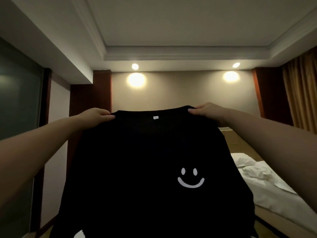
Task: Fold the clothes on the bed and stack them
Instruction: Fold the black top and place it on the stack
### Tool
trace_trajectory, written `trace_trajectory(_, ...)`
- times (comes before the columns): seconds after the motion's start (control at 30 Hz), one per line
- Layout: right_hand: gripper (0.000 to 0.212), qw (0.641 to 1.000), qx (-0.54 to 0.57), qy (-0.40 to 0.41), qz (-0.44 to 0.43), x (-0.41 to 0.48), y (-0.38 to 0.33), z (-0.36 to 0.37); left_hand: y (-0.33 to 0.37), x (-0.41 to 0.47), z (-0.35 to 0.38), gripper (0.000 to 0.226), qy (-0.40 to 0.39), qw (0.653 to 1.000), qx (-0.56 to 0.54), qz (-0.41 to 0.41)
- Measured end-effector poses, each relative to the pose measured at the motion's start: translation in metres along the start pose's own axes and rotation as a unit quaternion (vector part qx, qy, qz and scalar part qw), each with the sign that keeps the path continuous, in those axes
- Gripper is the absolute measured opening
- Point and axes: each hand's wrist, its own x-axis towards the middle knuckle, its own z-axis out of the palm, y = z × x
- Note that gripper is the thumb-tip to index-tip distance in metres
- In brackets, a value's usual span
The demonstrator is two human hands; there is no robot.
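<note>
1. A black shirt [137,160] with a white smiley print [190,178] and a small white neck label [155,117] hangs spread out in mid-air, held up at its top corners.
2. The left hand [98,115] pinches the left shoulder; the right hand [205,110] pinches the right shoulder.
3. The shirt hides most of the bed [267,182]; rumpled white bedding shows at lower right.
4. Beyond are two lit wall lamps [136,79] and a tan curtain [300,93].

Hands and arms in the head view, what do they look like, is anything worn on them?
The left hand and right hand are bare: no gloves or rings show. The left forearm and right forearm are bare to the frame edges, with no sleeve, watch or bracelet in view. Dim light hides finer marks.
</note>
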Motion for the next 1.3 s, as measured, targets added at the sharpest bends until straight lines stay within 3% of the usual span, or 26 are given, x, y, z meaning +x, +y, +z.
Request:
trace_trajectory(0.07,0.022,0.998,0.050,0.032,-0.007,0.004,0.004,0.007,-0.008,-0.004,0.000,0.025,-0.044,0.991,-0.125,-0.018)
trace_trajectory(0.13,0.025,0.999,0.024,0.025,0.028,0.007,0.011,0.015,-0.016,-0.010,0.003,0.024,-0.112,0.974,-0.196,-0.025)
trace_trajectory(0.23,0.043,0.989,-0.053,-0.058,0.122,0.010,0.029,0.025,-0.034,-0.018,0.009,0.049,-0.226,0.953,-0.198,-0.048)
trace_trajectory(0.27,0.044,0.990,-0.040,-0.049,0.128,0.012,0.033,0.029,-0.039,-0.020,0.014,0.049,-0.236,0.950,-0.196,-0.058)
trace_trajectory(0.37,0.028,0.989,0.077,0.045,0.121,0.019,0.045,0.048,-0.042,-0.023,0.038,0.024,-0.137,0.953,-0.256,-0.086)
trace_trajectory(0.43,0.020,0.974,0.160,0.071,0.143,0.016,0.051,0.071,-0.037,-0.026,0.062,0.021,-0.069,0.936,-0.326,-0.112)
trace_trajectory(0.53,0.020,0.937,0.282,0.022,0.203,-0.008,0.065,0.120,-0.030,-0.047,0.114,0.018,-0.039,0.891,-0.413,-0.182)
trace_trajectory(0.6,0.011,0.912,0.355,0.008,0.205,-0.030,0.077,0.157,-0.027,-0.068,0.154,0.018,-0.046,0.854,-0.474,-0.210)
trace_trajectory(0.67,0.017,0.887,0.422,0.016,0.190,-0.058,0.089,0.195,-0.029,-0.089,0.192,0.017,-0.002,0.821,-0.533,-0.204)
trace_trajectory(0.77,0.014,0.865,0.478,0.035,0.151,-0.103,0.104,0.248,-0.037,-0.122,0.238,0.021,0.087,0.850,-0.492,-0.163)
trace_trajectory(0.87,0.010,0.878,0.456,0.059,0.132,-0.134,0.107,0.274,-0.040,-0.154,0.255,0.015,0.148,0.893,-0.395,-0.155)
trace_trajectory(0.97,0.015,0.901,0.410,0.064,0.123,-0.141,0.108,0.278,-0.040,-0.169,0.249,0.014,0.175,0.909,-0.352,-0.140)
trace_trajectory(1.1,0.037,0.942,0.307,0.085,0.107,-0.145,0.108,0.281,-0.039,-0.175,0.244,0.014,0.171,0.933,-0.291,-0.125)
trace_trajectory(1.2,0.032,0.961,0.242,0.105,0.081,-0.148,0.105,0.283,-0.038,-0.178,0.246,0.018,0.136,0.936,-0.297,-0.129)
trace_trajectory(1.3,0.021,0.960,0.255,0.068,0.089,-0.146,0.104,0.284,-0.040,-0.179,0.242,0.020,0.133,0.930,-0.318,-0.130)
